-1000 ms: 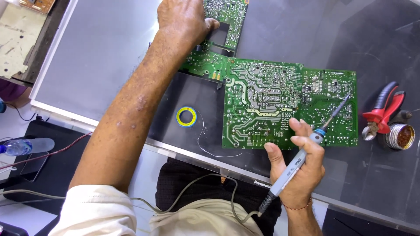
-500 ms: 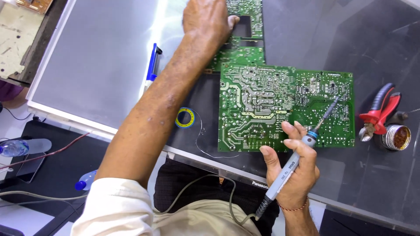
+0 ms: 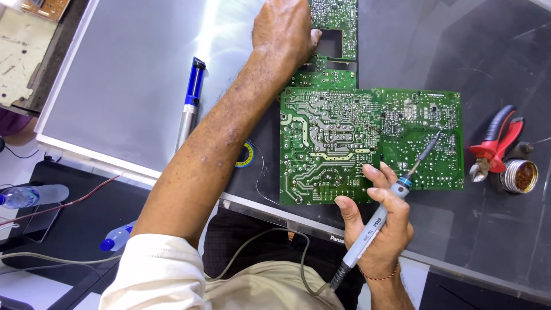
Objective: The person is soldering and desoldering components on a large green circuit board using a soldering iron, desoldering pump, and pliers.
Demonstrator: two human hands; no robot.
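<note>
My right hand (image 3: 379, 221) wraps its fingers around the grey soldering iron (image 3: 385, 208), thumb along its side, tip angled up over the large green circuit board (image 3: 367, 143) lying flat on the dark panel (image 3: 493, 57). My left hand (image 3: 284, 28) reaches far forward, arm stretched across, fingers pressed together on the smaller green board (image 3: 336, 17) at the top edge.

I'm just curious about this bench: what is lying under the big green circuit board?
The green circuit board rests on a large grey flat panel. A solder reel peeks out beside its left edge, partly hidden by the left forearm. Whatever lies directly beneath the board is covered.
</note>
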